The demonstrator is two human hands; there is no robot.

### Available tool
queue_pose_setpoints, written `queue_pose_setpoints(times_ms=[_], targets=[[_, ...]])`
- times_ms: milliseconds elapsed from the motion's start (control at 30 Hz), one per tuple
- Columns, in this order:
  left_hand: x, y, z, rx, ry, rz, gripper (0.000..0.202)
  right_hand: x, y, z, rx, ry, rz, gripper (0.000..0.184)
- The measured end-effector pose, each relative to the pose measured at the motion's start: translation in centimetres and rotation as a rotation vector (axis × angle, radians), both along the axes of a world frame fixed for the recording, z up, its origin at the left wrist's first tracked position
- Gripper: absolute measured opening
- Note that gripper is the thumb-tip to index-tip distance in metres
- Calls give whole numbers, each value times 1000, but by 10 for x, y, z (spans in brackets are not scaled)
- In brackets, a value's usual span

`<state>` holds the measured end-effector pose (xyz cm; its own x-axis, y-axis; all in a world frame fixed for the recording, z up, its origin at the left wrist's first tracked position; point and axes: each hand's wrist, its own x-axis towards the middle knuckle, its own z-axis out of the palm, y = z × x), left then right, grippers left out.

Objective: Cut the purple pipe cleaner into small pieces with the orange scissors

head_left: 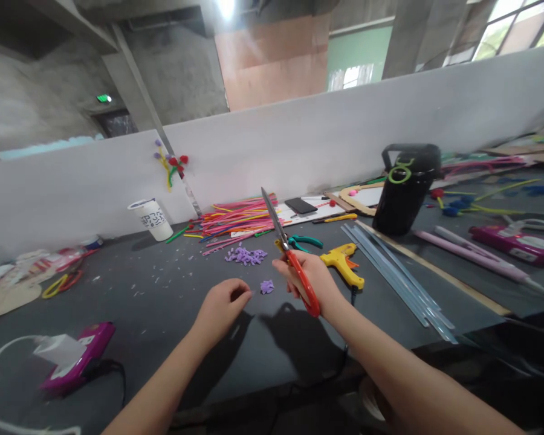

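Observation:
My right hand grips a pair of scissors with red handles. The blades point up and away from me. Left of it, my left hand hovers over the table with fingers curled and thumb close to the index finger; anything in that pinch is too small or hidden to see. Between the hands lies a small cluster of purple pieces. Beyond it sits a larger pile of short purple pieces. Behind the scissors are teal-handled pliers, and right of them a yellow glue gun.
Colourful pipe cleaners lie along the white partition. A paper cup stands left, a black flask right. Clear glue sticks lie by a wooden strip. Magenta power strips sit at both sides.

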<state>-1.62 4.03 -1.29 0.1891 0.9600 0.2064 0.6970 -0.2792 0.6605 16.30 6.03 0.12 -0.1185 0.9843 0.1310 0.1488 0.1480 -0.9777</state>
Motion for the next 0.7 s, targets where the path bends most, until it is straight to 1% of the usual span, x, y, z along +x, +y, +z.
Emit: queue_pose_setpoints(times_ms=[100,200,333,467,567,700], targets=[[10,19,-6,50,109,-44,14,4,4,0,18,-21,-22,23],[18,31,-13,96,200,-65,16,7,5,0,37,-41,-26,21],[20,36,-20,117,287,-102,20,7,2,3,45,-70,-18,16],[17,38,-21,113,339,-120,23,5,0,4,49,-83,-16,14],[7,44,-18,125,363,-73,23,4,0,2,45,-87,-17,13],[-19,60,-13,152,408,72,29,4,1,1,28,-90,-17,15]])
